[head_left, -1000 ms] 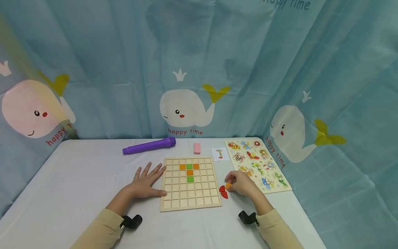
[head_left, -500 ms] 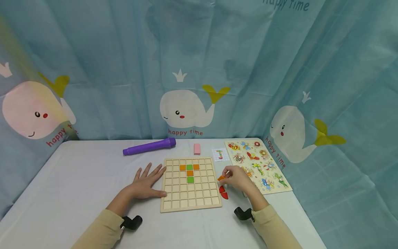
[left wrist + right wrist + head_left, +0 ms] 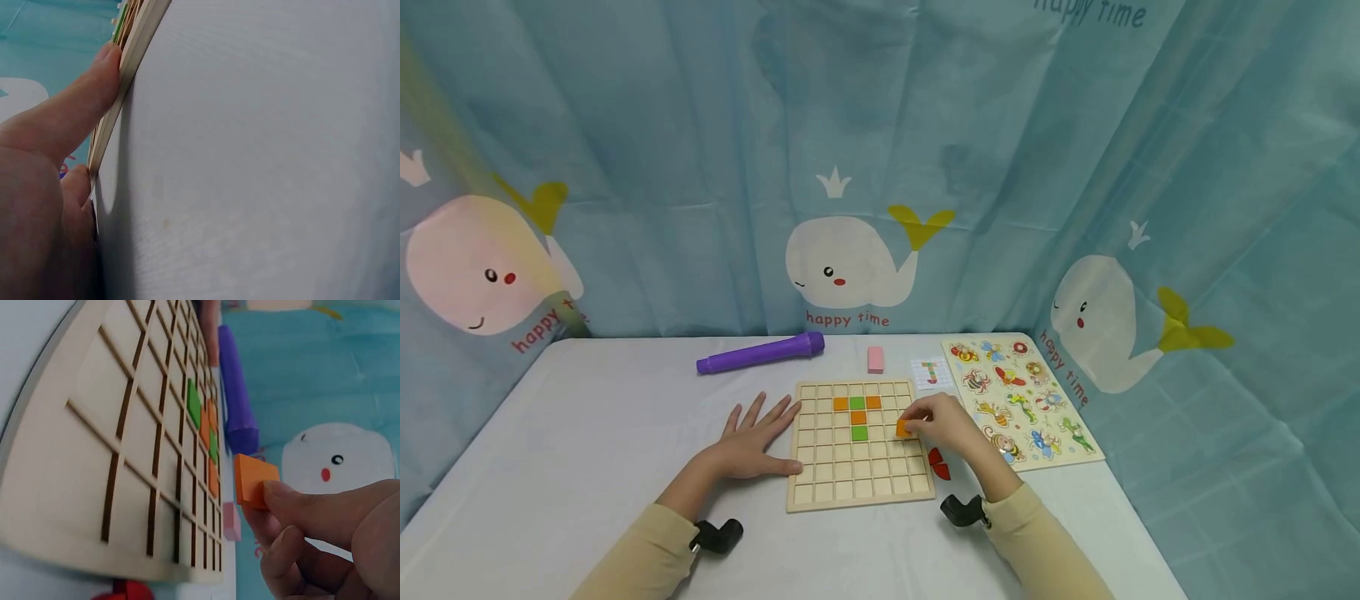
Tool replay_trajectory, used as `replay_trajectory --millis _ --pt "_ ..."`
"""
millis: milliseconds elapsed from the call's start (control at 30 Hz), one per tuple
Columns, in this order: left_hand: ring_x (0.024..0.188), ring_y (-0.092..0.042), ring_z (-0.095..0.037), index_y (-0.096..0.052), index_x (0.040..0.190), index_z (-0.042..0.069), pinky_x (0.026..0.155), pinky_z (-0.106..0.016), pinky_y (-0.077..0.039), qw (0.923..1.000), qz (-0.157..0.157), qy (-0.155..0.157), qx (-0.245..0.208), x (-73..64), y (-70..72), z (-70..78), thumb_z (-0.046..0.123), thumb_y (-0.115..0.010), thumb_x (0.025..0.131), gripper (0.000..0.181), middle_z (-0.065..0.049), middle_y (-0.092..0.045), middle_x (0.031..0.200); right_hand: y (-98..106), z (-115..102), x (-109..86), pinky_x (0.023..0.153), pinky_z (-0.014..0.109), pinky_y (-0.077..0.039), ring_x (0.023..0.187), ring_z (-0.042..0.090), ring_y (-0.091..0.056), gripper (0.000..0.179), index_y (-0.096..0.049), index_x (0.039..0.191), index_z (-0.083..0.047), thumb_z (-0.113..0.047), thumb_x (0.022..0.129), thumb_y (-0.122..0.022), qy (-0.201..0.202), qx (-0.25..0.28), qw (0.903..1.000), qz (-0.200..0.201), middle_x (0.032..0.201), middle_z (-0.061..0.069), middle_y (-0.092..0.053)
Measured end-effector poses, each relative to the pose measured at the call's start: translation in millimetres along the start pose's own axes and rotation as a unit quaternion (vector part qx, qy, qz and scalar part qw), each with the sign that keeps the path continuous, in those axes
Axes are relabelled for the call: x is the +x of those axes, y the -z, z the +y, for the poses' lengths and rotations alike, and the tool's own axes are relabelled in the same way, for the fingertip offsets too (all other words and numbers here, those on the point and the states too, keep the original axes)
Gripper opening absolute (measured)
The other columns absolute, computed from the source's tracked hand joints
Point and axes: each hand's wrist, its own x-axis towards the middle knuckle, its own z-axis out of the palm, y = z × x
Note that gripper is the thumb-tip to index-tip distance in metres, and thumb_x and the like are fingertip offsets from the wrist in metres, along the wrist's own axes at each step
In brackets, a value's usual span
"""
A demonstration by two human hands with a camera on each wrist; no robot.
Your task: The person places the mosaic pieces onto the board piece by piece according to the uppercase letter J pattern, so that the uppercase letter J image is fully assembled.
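Between thumb and finger my right hand (image 3: 945, 422) pinches an orange square tile (image 3: 255, 480), held above the right part of a wooden grid board (image 3: 823, 490). In the board's cells, orange and green tiles form a T: a row of three across the top, then an orange tile (image 3: 858, 418) and a green tile (image 3: 860, 433) below. My left hand (image 3: 741, 450) lies with fingers spread at the board's left edge, thumb and fingertips touching the rim. Two red quarter-round pieces (image 3: 940, 471) lie on the table just right of the board, under my right wrist.
Behind the board are a purple stick with a knobbed end (image 3: 760, 353), a pink block (image 3: 876, 360) and a small pattern card (image 3: 931, 372). An insect picture puzzle board (image 3: 1030, 400) stands to the right on the white table (image 3: 587, 450). A blue whale-print curtain (image 3: 700, 167) hangs behind.
My right hand has picked up the orange tile from beside the red pieces and carried it left over the board. The left hand has stayed in place.
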Motion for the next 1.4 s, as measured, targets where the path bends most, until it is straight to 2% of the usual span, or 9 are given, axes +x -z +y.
replay_trajectory --millis 300,467,733,933,1267,1400 --pt "0.154 0.008 -0.046 -0.022 0.163 0.021 0.117 -0.07 0.01 1.0 0.001 0.0 0.002 -0.1 -0.1 -0.3 0.074 -0.069 0.077 0.111 -0.009 -0.014 0.17 -17 -20 5.3 0.065 0.026 -0.05 0.071 0.009 -0.059 0.008 -0.073 0.083 -0.02 -0.02 0.088 -0.08 0.027 0.015 0.9992 -0.025 0.078 -0.01 -0.067" --pt "0.154 0.008 -0.046 -0.022 0.163 0.021 0.118 -0.07 0.01 1.0 0.002 0.0 0.003 0.1 -1.0 -0.6 0.076 -0.069 0.077 0.112 -0.009 -0.014 0.17 -27 -24 9.5 0.063 0.024 -0.049 0.07 0.008 -0.057 0.009 -0.073 0.083 -0.022 -0.023 0.087 -0.081 0.022 0.005 0.9991 -0.036 0.078 -0.012 -0.067" --pt "0.154 0.008 -0.046 -0.021 0.163 0.021 0.117 -0.07 0.01 1.0 0.0 0.001 0.004 -0.2 -1.2 -1.4 0.076 -0.068 0.077 0.112 -0.009 -0.013 0.171 -41 -28 14.4 0.065 0.024 -0.048 0.071 0.01 -0.055 0.012 -0.073 0.079 -0.022 -0.023 0.087 -0.082 0.018 0.02 0.9987 -0.044 0.076 -0.01 -0.065" --pt "0.154 0.008 -0.046 -0.021 0.163 0.022 0.117 -0.07 0.011 1.0 0.001 0.0 0.003 0.2 -0.6 -0.7 0.076 -0.068 0.077 0.112 -0.009 -0.013 0.171 -48 -28 17.8 0.062 0.024 -0.048 0.068 0.008 -0.056 0.012 -0.072 0.079 -0.024 -0.026 0.088 -0.081 0.01 0.007 0.9985 -0.053 0.075 -0.011 -0.066" --pt "0.154 0.008 -0.046 -0.021 0.163 0.022 0.117 -0.069 0.011 1.0 0.0 -0.001 0.003 1.5 -2.7 -2.2 0.076 -0.068 0.077 0.112 -0.009 -0.013 0.171 -54 -32 18.7 0.063 0.023 -0.047 0.066 0.005 -0.057 0.014 -0.072 0.077 -0.024 -0.028 0.087 -0.082 0.027 -0.039 0.9978 -0.046 0.072 -0.014 -0.063" --pt "0.154 0.008 -0.046 -0.021 0.163 0.021 0.117 -0.07 0.011 1.0 0.0 0.0 0.003 1.4 -1.6 -1.8 0.076 -0.068 0.077 0.112 -0.009 -0.013 0.171 -55 -32 18.6 0.062 0.023 -0.047 0.064 0.005 -0.056 0.015 -0.071 0.077 -0.024 -0.028 0.086 -0.082 0.031 -0.038 0.9979 -0.042 0.071 -0.014 -0.063"
